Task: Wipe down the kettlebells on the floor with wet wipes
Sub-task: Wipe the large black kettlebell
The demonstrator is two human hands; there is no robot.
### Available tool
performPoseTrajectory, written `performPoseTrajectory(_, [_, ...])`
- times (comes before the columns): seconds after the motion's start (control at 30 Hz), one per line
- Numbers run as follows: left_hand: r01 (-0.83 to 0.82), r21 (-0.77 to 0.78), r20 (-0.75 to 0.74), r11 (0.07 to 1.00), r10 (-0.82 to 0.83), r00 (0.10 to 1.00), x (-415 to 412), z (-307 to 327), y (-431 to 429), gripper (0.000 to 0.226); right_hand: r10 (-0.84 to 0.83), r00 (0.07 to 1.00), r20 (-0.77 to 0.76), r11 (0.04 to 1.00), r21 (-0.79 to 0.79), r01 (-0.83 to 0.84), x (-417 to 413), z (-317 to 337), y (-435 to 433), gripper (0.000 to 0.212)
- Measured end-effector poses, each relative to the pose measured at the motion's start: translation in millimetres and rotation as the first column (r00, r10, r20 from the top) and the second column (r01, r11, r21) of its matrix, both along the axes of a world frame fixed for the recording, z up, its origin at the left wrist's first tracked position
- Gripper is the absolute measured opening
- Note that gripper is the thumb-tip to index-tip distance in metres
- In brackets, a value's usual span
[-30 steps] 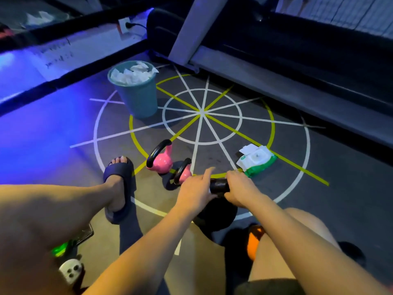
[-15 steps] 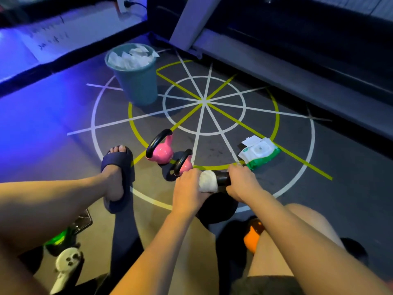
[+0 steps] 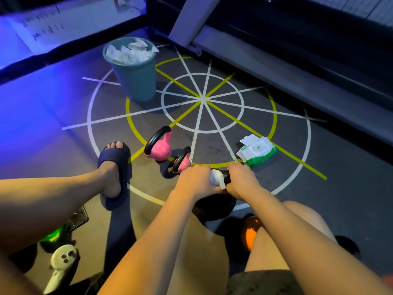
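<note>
The bin [image 3: 136, 79] is heaped with crumpled wipes [image 3: 127, 52]; the wipe pack [image 3: 257, 151] lies flap-open on the floor [image 3: 331, 201]. Beside it, the left hand [image 3: 195, 179] clasps a wipe [image 3: 215, 177] round the black kettlebell [image 3: 214, 206] handle; the right hand [image 3: 241, 179] grips the handle too.

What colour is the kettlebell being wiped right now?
Black. The kettlebell shows best in the head view; the wipe on its handle is white.

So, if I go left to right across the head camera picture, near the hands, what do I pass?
Blue slipper → big pink kettlebell → small pink kettlebell → left hand → wet wipe wrapped on the black kettlebell handle → right hand → pack of wipes.
</note>
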State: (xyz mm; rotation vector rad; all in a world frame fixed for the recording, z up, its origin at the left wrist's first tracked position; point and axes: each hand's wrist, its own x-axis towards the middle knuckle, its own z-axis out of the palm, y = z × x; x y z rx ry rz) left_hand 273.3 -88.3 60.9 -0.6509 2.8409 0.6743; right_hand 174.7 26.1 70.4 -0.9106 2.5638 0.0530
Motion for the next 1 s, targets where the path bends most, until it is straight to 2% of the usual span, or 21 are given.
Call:
performPoseTrajectory(0.07, [-0.011,0.0,-0.102,1.0,0.011,0.995,7.5,-11.0,-1.1,0.043,-0.002,1.0,0.006,1.0,-0.008,0.002,-0.4,-0.1,1.0,0.037])
performPoseTrajectory(0.17, [-0.087,0.119,-0.286,0.989,0.118,0.951,29.7,-40.0,-9.4,0.029,-0.005,1.0,0.021,1.0,-0.016,0.005,0.1,-0.2,1.8,0.04])
performPoseTrajectory(0.3, [-0.314,0.421,-0.27,0.851,0.448,0.852,49.5,-69.7,-3.0,0.04,-0.006,1.0,0.024,1.0,-0.023,0.006,0.1,-0.6,1.6,0.041])
performPoseTrajectory(0.37, [-0.323,0.47,-0.305,0.821,0.495,0.814,49.5,-76.5,3.7,0.043,-0.016,1.0,0.016,0.999,-0.038,0.016,0.7,-1.0,2.1,0.042])
performPoseTrajectory(0.43, [-0.268,0.437,-0.377,0.859,0.445,0.812,49.4,-78.4,3.6,0.05,-0.026,1.0,0.004,0.998,-0.05,0.026,2.0,-1.3,2.2,0.043])
performPoseTrajectory(0.57, [-0.095,0.28,-0.47,0.955,0.223,0.854,57.7,-70.6,-1.4,0.109,-0.037,0.999,0.003,0.998,-0.057,0.037,3.8,-0.7,2.0,0.043])
performPoseTrajectory(0.63, [-0.007,0.34,-0.454,0.941,0.171,0.874,63.8,-56.3,-0.9,0.116,-0.035,0.999,0.008,0.998,-0.052,0.035,4.0,0.4,2.1,0.043])
performPoseTrajectory(0.7, [0.053,0.457,-0.433,0.888,0.17,0.885,65.9,-42.1,-1.0,0.102,-0.036,0.999,0.009,0.998,-0.05,0.036,4.1,0.7,2.3,0.043])
performPoseTrajectory(0.73, [0.05,0.454,-0.427,0.89,0.168,0.888,64.2,-36.3,-2.5,0.092,-0.036,0.999,0.007,0.998,-0.052,0.036,4.2,0.4,2.1,0.043])
performPoseTrajectory(0.83, [0.004,0.22,-0.394,0.975,0.085,0.915,46.7,-24.9,-11.7,0.061,-0.043,0.999,0.001,0.997,-0.063,0.043,4.3,-0.7,1.9,0.042])
performPoseTrajectory(0.87, [-0.015,0.189,-0.347,0.982,0.081,0.934,40.3,-20.7,-14.0,0.056,-0.044,0.999,0.001,0.997,-0.065,0.044,4.0,-1.3,2.0,0.041])
performPoseTrajectory(0.93, [-0.052,0.229,-0.259,0.972,0.112,0.959,32.9,-19.4,-15.5,0.052,-0.043,0.999,-0.001,0.997,-0.068,0.043,4.0,-2.2,2.1,0.04])
performPoseTrajectory(1.0, [-0.097,0.316,-0.246,0.944,0.181,0.952,30.8,-25.7,-12.1,0.05,-0.041,0.999,-0.008,0.996,-0.079,0.04,4.2,-3.2,2.5,0.04])
